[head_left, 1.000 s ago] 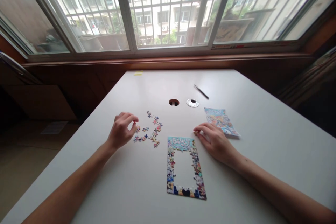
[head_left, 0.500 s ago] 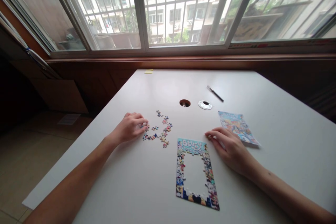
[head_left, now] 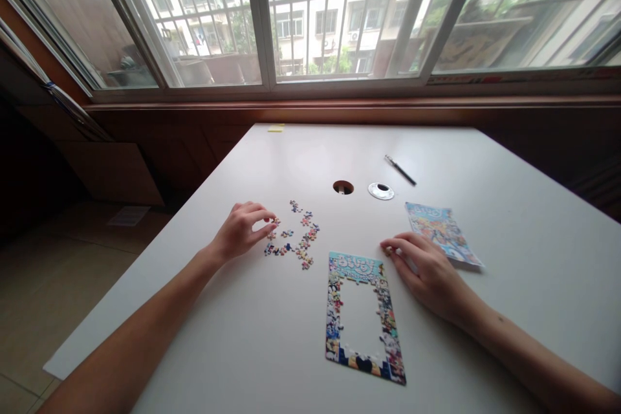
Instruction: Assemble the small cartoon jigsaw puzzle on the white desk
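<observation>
My left hand (head_left: 243,228) is at the left edge of a loose scatter of small colourful jigsaw pieces (head_left: 306,242), its thumb and forefinger apart above the nearest ones. My right hand (head_left: 423,272) rests on the table with its fingertips pinched together. A tiny bit of a puzzle piece shows between them, mostly hidden by the fingers. Just left of that hand lies the jigsaw puzzle (head_left: 356,264), its border joined up around a bare white middle. Partly behind the right hand lies a colourful picture sheet or booklet (head_left: 439,223).
Farther back on the white table (head_left: 233,336) are a round cable hole (head_left: 343,187), its silver cover (head_left: 381,191) and a dark pen (head_left: 400,169). Yellow tape (head_left: 276,128) marks the far edge, below a barred window.
My left thumb and forefinger have spread apart over the pieces. The right hand keeps its pinch beside the puzzle. The whole view has shifted slightly.
</observation>
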`<action>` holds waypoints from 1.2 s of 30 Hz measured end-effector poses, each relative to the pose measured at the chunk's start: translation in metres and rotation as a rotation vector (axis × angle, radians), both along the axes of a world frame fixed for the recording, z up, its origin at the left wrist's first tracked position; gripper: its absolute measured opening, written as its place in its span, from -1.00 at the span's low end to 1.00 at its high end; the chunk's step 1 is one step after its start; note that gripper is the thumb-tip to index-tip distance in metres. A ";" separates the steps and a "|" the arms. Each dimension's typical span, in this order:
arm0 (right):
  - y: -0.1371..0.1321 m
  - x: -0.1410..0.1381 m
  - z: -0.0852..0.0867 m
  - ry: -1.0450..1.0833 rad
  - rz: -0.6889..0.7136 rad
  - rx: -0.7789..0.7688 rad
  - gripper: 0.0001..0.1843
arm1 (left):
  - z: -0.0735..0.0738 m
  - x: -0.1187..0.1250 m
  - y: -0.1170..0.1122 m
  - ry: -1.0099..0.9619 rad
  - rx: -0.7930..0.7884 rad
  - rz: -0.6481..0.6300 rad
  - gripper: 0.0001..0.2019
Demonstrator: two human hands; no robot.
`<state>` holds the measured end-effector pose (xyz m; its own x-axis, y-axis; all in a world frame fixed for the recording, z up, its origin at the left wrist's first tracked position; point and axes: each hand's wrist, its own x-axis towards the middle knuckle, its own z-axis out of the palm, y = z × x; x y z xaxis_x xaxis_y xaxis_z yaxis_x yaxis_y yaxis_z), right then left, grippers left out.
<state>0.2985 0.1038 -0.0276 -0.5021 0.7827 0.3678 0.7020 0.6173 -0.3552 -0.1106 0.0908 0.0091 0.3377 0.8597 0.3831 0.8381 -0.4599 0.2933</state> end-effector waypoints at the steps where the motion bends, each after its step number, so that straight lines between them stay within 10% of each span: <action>1: 0.000 0.000 0.000 -0.001 -0.004 0.000 -0.75 | -0.001 0.001 0.000 -0.003 0.001 0.000 -0.83; 28: -0.004 -0.006 0.021 0.513 -0.106 -0.390 -0.71 | -0.013 0.002 0.002 0.144 0.067 -0.020 -0.66; 36: -0.003 -0.007 0.018 0.492 -0.095 -0.317 -0.81 | -0.008 0.055 -0.019 -0.049 0.235 -0.283 -0.76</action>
